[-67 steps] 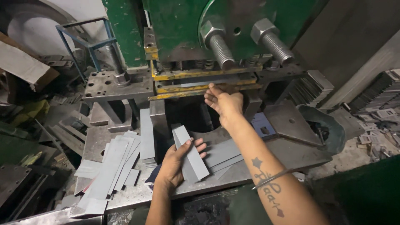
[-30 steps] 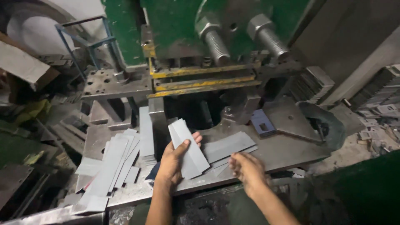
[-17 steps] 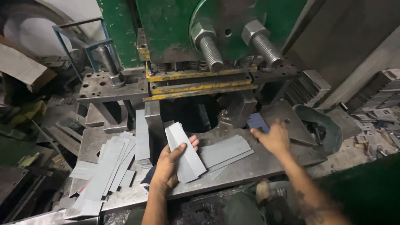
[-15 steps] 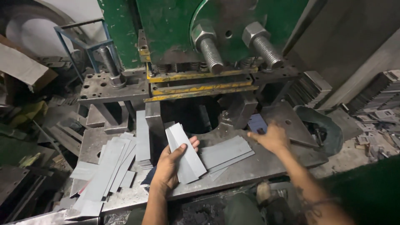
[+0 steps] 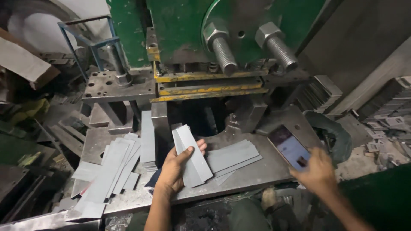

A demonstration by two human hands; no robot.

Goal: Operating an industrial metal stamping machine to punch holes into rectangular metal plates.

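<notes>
While the green, paint-chipped press machine (image 5: 239,34) filled the twelve o'clock part of the view, the left hand (image 5: 176,169) lay on the grey steel press table (image 5: 265,169) near six o'clock, its thumb and fingers closed around a small stack of flat grey rectangular metal strips (image 5: 192,155), thumb on top and fingertips curling up over the far edge. The stack pointed toward eleven o'clock, its lower end resting by the palm. Just to its three o'clock side, a fanned pile of wider grey metal sheets (image 5: 233,155) lay flat on the table, partly tucked under the held strips. At four o'clock the right hand (image 5: 316,172) was blurred; its fingers seemed to be curled on the lower end of a slim rectangular phone with a lit screen (image 5: 290,147), which lay tilted near the table's right edge, though I cannot tell exactly how they pinched it. At eight o'clock a loose heap of long pale-grey metal strips (image 5: 112,169) spread over the table's left end. Beyond the phone, at three o'clock, sat a dark round bin-like container (image 5: 332,132); what it held could not be made out. Two large threaded steel bolts (image 5: 250,47) with hex nuts jutted from the press above yellow-edged die plates (image 5: 212,87).
</notes>
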